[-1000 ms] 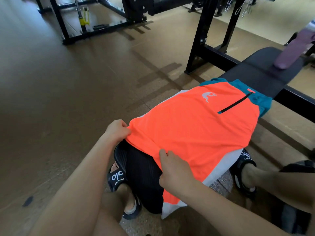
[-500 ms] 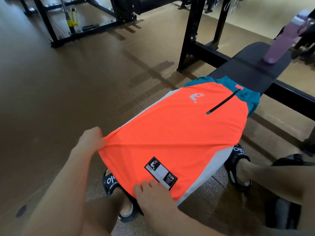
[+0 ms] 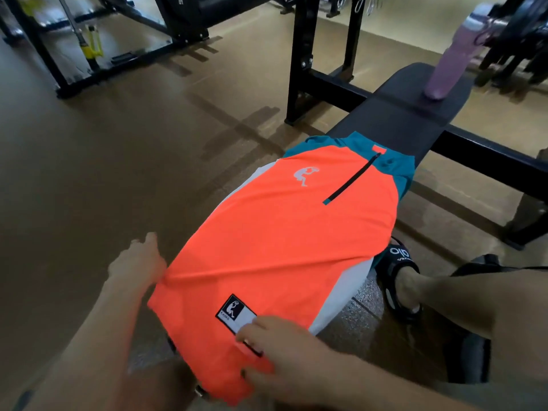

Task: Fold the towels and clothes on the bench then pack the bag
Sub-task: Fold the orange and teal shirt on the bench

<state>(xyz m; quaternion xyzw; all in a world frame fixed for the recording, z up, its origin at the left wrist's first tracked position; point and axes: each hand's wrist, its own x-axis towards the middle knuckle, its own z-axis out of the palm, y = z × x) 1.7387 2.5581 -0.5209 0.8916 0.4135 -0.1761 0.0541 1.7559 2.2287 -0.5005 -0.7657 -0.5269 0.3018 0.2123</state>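
An orange sports shirt [image 3: 275,232] with a teal collar, white side panels and a short black zip lies stretched lengthwise along the black bench [image 3: 397,120], collar end far from me. My left hand [image 3: 136,265] pinches the shirt's left hem corner and pulls the cloth taut. My right hand [image 3: 281,348] grips the right part of the hem, fingers over the black-and-white label [image 3: 234,311]. No bag is in view.
A purple water bottle [image 3: 453,54] stands at the bench's far end. Black rack uprights [image 3: 302,54] rise beside the bench on the left. My sandalled right foot [image 3: 400,280] rests on the floor right of the shirt. Brown gym floor spreads to the left.
Both hands have drawn the shirt's hem toward me and spread it flat over the bench end; the black cloth seen under it before is covered now.
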